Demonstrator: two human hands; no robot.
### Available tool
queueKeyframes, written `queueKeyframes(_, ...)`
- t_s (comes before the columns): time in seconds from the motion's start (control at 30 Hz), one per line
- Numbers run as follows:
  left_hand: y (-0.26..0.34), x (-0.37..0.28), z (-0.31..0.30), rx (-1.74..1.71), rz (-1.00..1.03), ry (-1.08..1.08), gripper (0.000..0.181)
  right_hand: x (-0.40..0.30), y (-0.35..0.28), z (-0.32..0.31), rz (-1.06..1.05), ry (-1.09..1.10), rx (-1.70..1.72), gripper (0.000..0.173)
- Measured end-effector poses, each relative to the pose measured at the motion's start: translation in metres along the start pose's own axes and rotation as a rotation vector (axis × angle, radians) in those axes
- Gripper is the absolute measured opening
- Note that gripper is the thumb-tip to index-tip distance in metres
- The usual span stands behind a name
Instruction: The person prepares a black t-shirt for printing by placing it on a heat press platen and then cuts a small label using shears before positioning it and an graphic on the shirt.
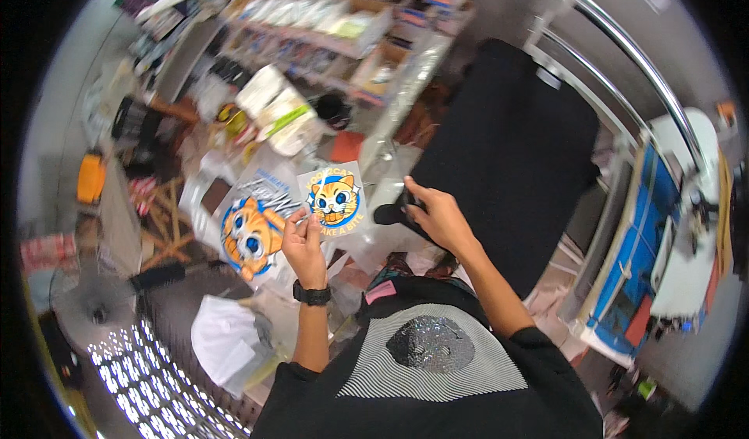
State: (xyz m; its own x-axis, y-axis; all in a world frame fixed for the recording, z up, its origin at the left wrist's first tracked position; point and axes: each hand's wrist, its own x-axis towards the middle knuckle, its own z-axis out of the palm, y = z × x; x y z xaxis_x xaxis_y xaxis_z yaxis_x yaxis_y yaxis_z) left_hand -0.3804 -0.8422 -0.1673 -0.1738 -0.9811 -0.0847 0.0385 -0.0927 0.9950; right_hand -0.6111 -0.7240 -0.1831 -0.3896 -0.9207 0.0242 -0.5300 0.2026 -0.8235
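Note:
My left hand (304, 237) pinches the lower left corner of a small clear film sheet (335, 199), printed with an orange cartoon cat's head on a blue disc and some lettering. Behind and left of it lies a larger clear film sheet (251, 237) with a similar cat print. My right hand (439, 214) is closed around a black-handled tool (389, 214), its index finger pointing forward; blur and the fingers hide the tool's exact kind. Just beyond that hand, a black fabric garment (509, 141) with a white neck label lies spread out.
A white cap (228, 342) sits at lower left, near a panel of bright lights (158, 380). Racks of bagged goods (316, 24) stand at the back. White packets (281, 111) lie among clutter. A chrome rail (643, 76) and a blue-sided machine (626, 246) border the right.

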Motion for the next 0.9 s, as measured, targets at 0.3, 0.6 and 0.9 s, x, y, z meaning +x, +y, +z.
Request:
queueKeyframes(0.3,0.005,-0.012,-0.031,0.095,-0.010,0.191,0.037,0.160,0.056,0.227,-0.156,-0.080,-0.441,0.014)
queueKeyframes(0.6,-0.033,0.007,0.020,0.031,-0.086,-0.095,0.021,-0.008,-0.007,0.089,0.463,0.022,1.019,0.045)
queueKeyframes(0.9,-0.058,-0.091,0.103,0.367,-0.280,-1.115,0.008,-0.176,0.029,-0.031,0.680,0.273,0.777,0.028)
